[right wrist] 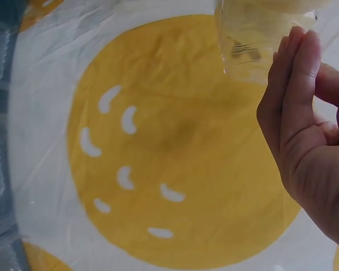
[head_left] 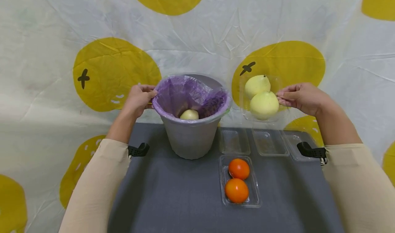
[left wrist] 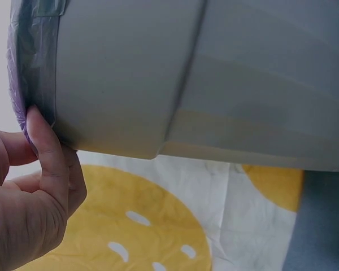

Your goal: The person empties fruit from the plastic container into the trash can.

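Observation:
My left hand (head_left: 138,101) pinches the rim of a grey bin (head_left: 191,137) between thumb and fingers, where a purple bag (head_left: 172,92) folds over the edge. The left wrist view shows this grip from outside the bin (left wrist: 124,73). One pale yellow round fruit (head_left: 189,115) lies inside the bag, near a dark purple, bumpy patch (head_left: 214,104). Raised right of the bin, a clear plastic tray (head_left: 247,114) carries two pale yellow pears (head_left: 264,105). My right hand (head_left: 303,96) pinches this tray's right edge; in the right wrist view the fingertips (right wrist: 309,48) meet the clear plastic.
On the dark grey table (head_left: 172,195), another clear tray (head_left: 254,195) holds two orange-red round fruits (head_left: 236,190). Behind it stand several clear trays, among them one near the bin (head_left: 234,142). A white cloth with yellow shapes (head_left: 197,34) hangs behind the table.

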`<state>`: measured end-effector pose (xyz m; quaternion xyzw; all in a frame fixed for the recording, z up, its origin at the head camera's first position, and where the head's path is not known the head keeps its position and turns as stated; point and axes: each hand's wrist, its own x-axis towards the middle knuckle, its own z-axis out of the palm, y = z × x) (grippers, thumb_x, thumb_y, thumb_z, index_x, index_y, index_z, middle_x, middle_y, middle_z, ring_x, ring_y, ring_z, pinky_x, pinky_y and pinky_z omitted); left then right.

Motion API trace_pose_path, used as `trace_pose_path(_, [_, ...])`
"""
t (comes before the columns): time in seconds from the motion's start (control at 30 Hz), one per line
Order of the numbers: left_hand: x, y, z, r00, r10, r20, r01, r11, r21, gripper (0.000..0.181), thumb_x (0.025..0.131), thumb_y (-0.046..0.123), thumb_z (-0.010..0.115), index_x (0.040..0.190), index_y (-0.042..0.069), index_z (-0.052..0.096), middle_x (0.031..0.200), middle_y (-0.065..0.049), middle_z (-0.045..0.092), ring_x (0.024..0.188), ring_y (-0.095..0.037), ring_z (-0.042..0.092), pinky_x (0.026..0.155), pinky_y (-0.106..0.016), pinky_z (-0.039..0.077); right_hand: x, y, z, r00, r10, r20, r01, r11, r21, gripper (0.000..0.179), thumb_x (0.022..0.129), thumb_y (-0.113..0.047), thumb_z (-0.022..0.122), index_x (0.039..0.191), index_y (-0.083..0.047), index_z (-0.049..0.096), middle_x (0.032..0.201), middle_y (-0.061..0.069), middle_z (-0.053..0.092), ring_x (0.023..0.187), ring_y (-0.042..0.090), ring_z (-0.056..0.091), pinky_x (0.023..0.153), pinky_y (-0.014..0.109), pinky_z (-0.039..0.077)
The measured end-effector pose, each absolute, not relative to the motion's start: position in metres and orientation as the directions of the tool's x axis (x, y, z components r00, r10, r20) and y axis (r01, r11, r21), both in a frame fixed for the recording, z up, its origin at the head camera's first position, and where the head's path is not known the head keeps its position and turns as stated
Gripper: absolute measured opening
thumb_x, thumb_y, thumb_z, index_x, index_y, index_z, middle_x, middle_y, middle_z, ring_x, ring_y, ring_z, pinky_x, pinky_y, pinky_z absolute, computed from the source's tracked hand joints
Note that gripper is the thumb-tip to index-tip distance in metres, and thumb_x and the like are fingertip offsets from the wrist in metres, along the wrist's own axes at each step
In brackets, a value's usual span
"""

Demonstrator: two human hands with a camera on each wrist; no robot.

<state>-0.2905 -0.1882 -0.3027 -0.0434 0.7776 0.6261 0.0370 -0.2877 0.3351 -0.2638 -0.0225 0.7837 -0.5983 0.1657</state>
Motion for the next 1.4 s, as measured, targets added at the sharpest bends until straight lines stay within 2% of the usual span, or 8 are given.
trace_pose_path(0.6, [-0.293,-0.187,-0.303,-0.993,-0.031,-0.115,-0.119,0.205,0.971,0.048,0.107,0.018,0.056,0.151,0.001,0.049,0.128,-0.013,0.056,0.084,-0.016,0.067,0.065,-0.021,0.06,-0.321,0.28,-0.204,-0.952,-0.239,-0.193,0.159,0.155,-0.975,0.016,0.1,-0.007,0.065,0.09,-0.003,0.077,0.087,0.005,0.074,0.078,0.012,0.073,0.075,0.021,0.061])
trace_pose_path(1.0, [-0.293,-0.19,-0.304,-0.992,-0.029,-0.123,-0.127,0.213,0.969,0.049,0.108,0.018,0.056,0.153,0.001,0.047,0.131,-0.012,0.053,0.086,-0.016,0.066,0.066,-0.022,0.06,-0.333,0.234,-0.196,-0.964,-0.215,-0.155,0.137,0.099,-0.986,0.016,0.097,0.002,0.066,0.086,0.001,0.077,0.082,0.008,0.074,0.072,0.014,0.072,0.071,0.021,0.062])
trace_pose_path(1.23, [-0.293,-0.189,-0.304,-0.992,-0.025,-0.126,-0.129,0.206,0.97,0.048,0.107,0.018,0.056,0.151,0.002,0.049,0.128,-0.011,0.054,0.082,-0.014,0.066,0.065,-0.022,0.06,-0.342,0.214,-0.188,-0.963,-0.193,-0.186,0.141,0.224,-0.964,0.021,0.1,-0.002,0.063,0.084,-0.002,0.077,0.081,0.005,0.073,0.071,0.012,0.07,0.068,0.019,0.06])
trace_pose_path(1.4, [-0.294,-0.188,-0.304,-0.993,-0.024,-0.12,-0.122,0.211,0.97,0.047,0.107,0.018,0.056,0.151,0.002,0.049,0.127,-0.011,0.054,0.08,-0.013,0.065,0.065,-0.022,0.06,-0.349,0.2,-0.18,-0.957,-0.2,-0.209,0.138,0.321,-0.937,0.015,0.101,-0.007,0.064,0.094,-0.001,0.075,0.082,0.003,0.073,0.072,0.012,0.069,0.07,0.02,0.059])
